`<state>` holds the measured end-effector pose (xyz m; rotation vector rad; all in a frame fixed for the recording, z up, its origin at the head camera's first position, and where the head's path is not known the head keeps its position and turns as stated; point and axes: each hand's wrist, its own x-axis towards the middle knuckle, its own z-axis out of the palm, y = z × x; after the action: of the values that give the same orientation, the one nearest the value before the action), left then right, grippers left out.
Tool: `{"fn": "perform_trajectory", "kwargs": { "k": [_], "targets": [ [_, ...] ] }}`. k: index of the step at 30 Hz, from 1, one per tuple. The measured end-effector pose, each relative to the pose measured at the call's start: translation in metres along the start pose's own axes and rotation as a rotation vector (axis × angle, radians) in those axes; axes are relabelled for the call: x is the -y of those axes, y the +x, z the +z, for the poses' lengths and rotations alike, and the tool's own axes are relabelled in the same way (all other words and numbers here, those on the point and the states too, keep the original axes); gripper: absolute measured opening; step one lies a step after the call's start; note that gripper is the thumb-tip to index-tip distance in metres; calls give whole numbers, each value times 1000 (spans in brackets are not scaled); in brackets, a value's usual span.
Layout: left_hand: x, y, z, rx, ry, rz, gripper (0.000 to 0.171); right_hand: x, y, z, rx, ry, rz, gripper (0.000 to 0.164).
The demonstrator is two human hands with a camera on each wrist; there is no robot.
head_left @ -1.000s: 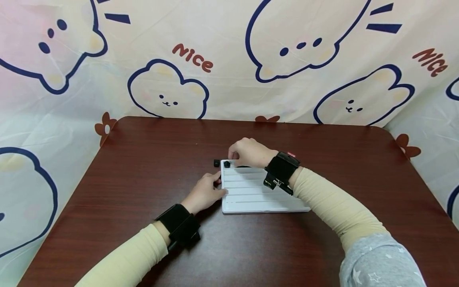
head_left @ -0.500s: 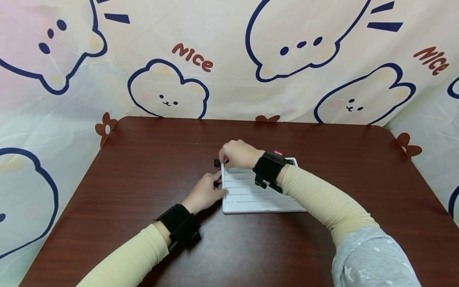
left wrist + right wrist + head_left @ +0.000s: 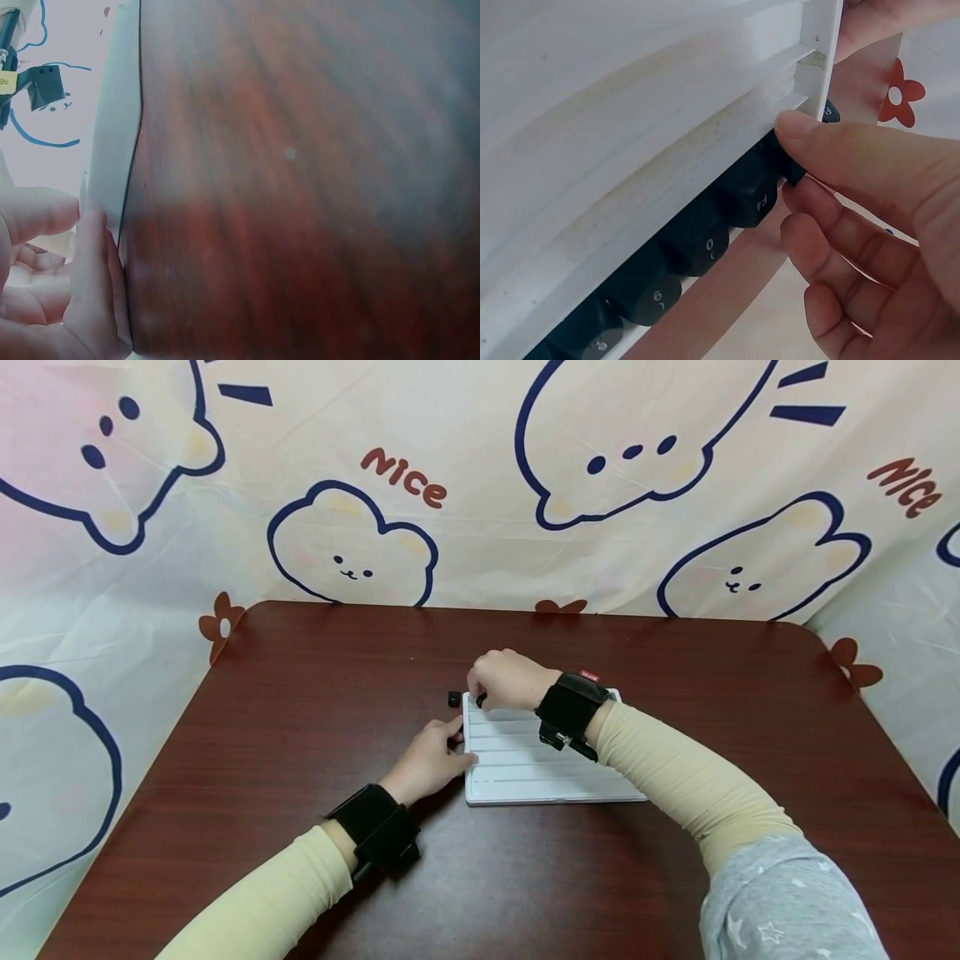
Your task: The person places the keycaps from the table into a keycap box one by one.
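A white tray (image 3: 555,768) with raised parallel ridges lies on the table. Along its far channel stands a row of dark keycaps (image 3: 705,247) with pale legends, some marked with digits. Thumb and index finger of my right hand (image 3: 513,680) pinch a dark keycap (image 3: 786,160) at the far left end of that row, partly hidden by the thumb. My left hand (image 3: 426,764) holds the tray's left side, with thumb and index finger touching its edge. Just outside the far left corner sits another dark keycap (image 3: 454,699), apart from the tray.
The brown wooden table (image 3: 337,693) extends around the tray on all sides. Behind it hangs a pale curtain (image 3: 480,552) with cartoon bears. Black camera straps (image 3: 573,706) wrap both wrists. The right forearm crosses over the tray's right part.
My right hand has moved left along the tray's far edge to the corner, then slightly back right, a dark keycap now showing at its fingertips. The left hand has stayed put.
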<state>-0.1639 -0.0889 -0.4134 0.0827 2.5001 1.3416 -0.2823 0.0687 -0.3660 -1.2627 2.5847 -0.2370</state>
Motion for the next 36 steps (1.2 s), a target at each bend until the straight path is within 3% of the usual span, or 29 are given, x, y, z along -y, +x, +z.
{"fn": "perform_trajectory", "kwargs": {
  "k": [10, 36],
  "targets": [
    [-1, 1, 0, -5, 7, 2, 72, -3, -2, 2, -63, 45, -15, 9],
    [0, -1, -1, 3, -20, 9, 70, -5, -4, 5, -59, 57, 23, 12]
  ]
}}
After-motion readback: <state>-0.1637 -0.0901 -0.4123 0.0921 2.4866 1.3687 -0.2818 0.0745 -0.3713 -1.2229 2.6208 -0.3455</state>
